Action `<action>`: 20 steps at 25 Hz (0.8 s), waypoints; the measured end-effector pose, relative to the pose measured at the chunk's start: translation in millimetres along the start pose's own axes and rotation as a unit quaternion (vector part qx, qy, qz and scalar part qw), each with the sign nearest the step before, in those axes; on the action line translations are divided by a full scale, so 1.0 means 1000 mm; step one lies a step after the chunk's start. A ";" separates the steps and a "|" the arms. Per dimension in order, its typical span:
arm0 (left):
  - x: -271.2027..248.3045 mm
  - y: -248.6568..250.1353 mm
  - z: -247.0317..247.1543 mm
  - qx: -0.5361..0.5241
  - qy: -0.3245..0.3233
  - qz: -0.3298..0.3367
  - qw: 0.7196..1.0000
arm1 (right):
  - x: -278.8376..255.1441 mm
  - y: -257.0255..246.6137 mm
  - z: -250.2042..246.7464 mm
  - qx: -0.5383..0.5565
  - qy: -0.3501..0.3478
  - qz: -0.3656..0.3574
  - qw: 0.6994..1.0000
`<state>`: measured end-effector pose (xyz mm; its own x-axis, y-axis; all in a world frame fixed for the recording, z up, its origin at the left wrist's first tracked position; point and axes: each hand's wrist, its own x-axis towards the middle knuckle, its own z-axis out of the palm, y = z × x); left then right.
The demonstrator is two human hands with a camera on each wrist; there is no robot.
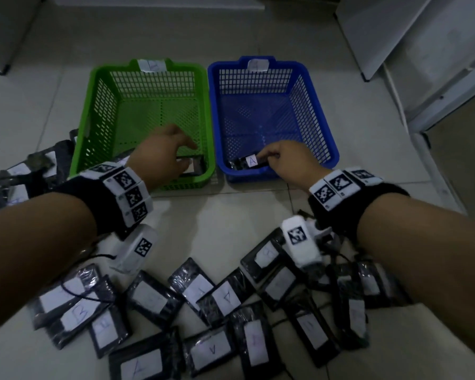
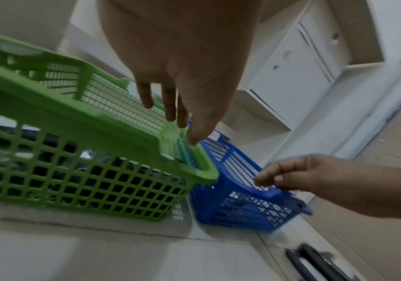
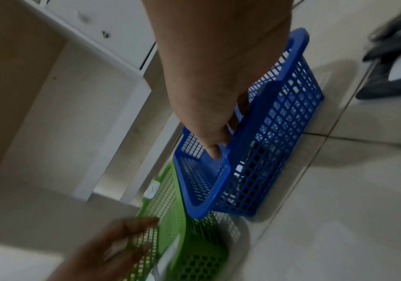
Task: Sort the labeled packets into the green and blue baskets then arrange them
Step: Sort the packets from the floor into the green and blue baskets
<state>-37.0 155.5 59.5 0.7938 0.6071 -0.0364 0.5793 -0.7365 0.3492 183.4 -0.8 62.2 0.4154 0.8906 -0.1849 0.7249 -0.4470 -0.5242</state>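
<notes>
The green basket (image 1: 85, 124) stands on the left and the blue basket (image 1: 321, 113) on the right, side by side on the tiled floor, each with a white label on its far rim. My left hand (image 1: 185, 149) hovers over the green basket's near right corner with fingers (image 2: 170, 106) hanging straight. A black packet (image 1: 194, 167) lies just under it. My right hand (image 1: 269, 156) reaches into the blue basket's near end and pinches the right edge of a packet labelled A (image 1: 251, 161). In the right wrist view its fingers (image 3: 216, 144) curl down inside the blue basket (image 3: 279, 133).
Several black packets with white labels (image 1: 211, 297) lie scattered on the floor near me, under both forearms. More packets (image 1: 25, 171) are heaped left of the green basket. White cabinets (image 1: 422, 50) stand at the back right.
</notes>
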 end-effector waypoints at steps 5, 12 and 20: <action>-0.014 0.085 0.005 -0.089 -0.025 0.105 0.990 | -0.044 0.021 -0.029 0.010 0.026 -0.038 0.999; -0.061 0.146 0.113 -0.171 -0.118 -0.073 0.976 | -0.087 0.088 0.010 -0.044 -0.090 0.006 0.995; -0.096 0.144 0.142 -0.179 -0.140 -0.200 0.953 | -0.082 0.116 0.029 -0.184 -0.172 -0.008 0.968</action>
<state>-3.6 -51.4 -19.7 0.5704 0.6770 -0.4652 0.7852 -0.2833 0.5506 217.7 -123.5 -7.6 0.2403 0.8450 -0.4777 0.9031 -0.3750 -0.2090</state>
